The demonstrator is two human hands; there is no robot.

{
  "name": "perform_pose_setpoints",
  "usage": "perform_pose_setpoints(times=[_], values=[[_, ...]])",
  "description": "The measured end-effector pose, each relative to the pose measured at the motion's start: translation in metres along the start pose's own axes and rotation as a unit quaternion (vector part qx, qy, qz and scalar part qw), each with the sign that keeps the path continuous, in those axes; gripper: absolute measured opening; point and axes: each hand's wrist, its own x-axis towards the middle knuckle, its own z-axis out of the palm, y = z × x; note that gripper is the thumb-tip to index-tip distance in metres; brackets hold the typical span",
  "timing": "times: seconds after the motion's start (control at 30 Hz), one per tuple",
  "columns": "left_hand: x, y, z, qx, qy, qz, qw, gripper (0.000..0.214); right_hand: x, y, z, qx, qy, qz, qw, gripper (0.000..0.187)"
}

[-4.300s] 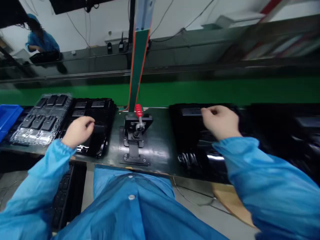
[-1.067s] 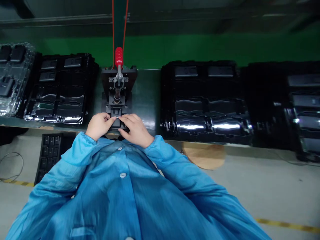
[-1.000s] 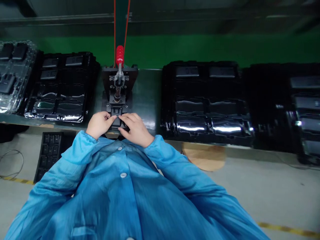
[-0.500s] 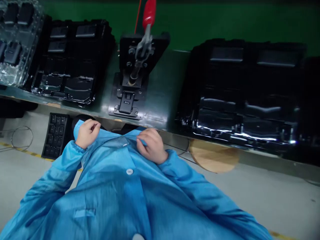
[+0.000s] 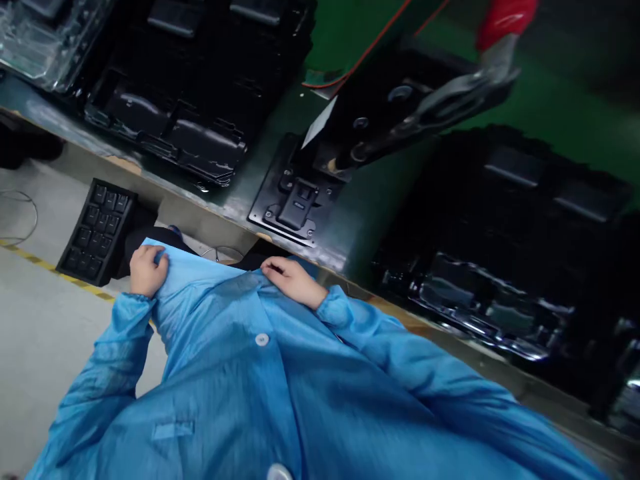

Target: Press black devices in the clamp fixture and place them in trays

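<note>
My left hand (image 5: pixel 148 271) is at the lap, its curled fingers closed on the front hem of the blue work coat (image 5: pixel 220 320). At another part of that hem, my right hand (image 5: pixel 294 280) has its thumb and fingers bent together on the cloth. Between them the hem runs in a fairly straight line. On the bench beyond, a small black device (image 5: pixel 296 205) lies in a dark metal fixture (image 5: pixel 257 207). Over that fixture rises a toggle clamp (image 5: pixel 450 100) with a red handle (image 5: pixel 507 23). Neither hand touches the device or clamp.
Black plastic trays (image 5: pixel 190 133) with dark parts stand left of the fixture, and more black trays (image 5: pixel 475 267) stand right. A clear tray (image 5: pixel 30 47) is at far left. A black rack of square pockets (image 5: pixel 97 230) stands below the bench edge (image 5: pixel 220 207). A round wooden stool seat (image 5: pixel 400 313) is partly hidden.
The view has turned and moved closer to the bench, so the clamp and trays appear tilted. My left hand shifts slightly outward; both hands stay at the coat hem.
</note>
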Motion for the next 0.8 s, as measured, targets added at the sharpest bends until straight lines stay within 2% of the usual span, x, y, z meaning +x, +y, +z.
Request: perform_pose_setpoints(times=[0.17, 0.3, 0.5, 0.6, 0.8], values=[[-0.020, -0.016, 0.017, 0.033, -0.014, -0.055, 0.998, 0.035, 0.010, 0.025, 0.012, -0.020, -0.037, 0.023, 0.999, 0.025], [-0.047, -0.038, 0.025, 0.037, 0.012, -0.114, 0.993, 0.034, 0.019, 0.040, 0.024, -0.045, -0.058, 0.025, 0.997, 0.025], [-0.091, -0.068, 0.023, 0.006, 0.059, -0.159, 0.985, 0.030, 0.041, 0.037, 0.044, -0.085, -0.087, 0.000, 0.993, 0.021], [-0.096, -0.075, 0.023, -0.012, 0.068, -0.164, 0.984, 0.029, 0.046, 0.031, 0.049, -0.099, -0.101, -0.015, 0.990, 0.019], [-0.086, -0.077, 0.030, -0.046, 0.080, -0.148, 0.985, 0.027, 0.046, 0.025, 0.043, -0.122, -0.100, -0.038, 0.987, 0.021]])
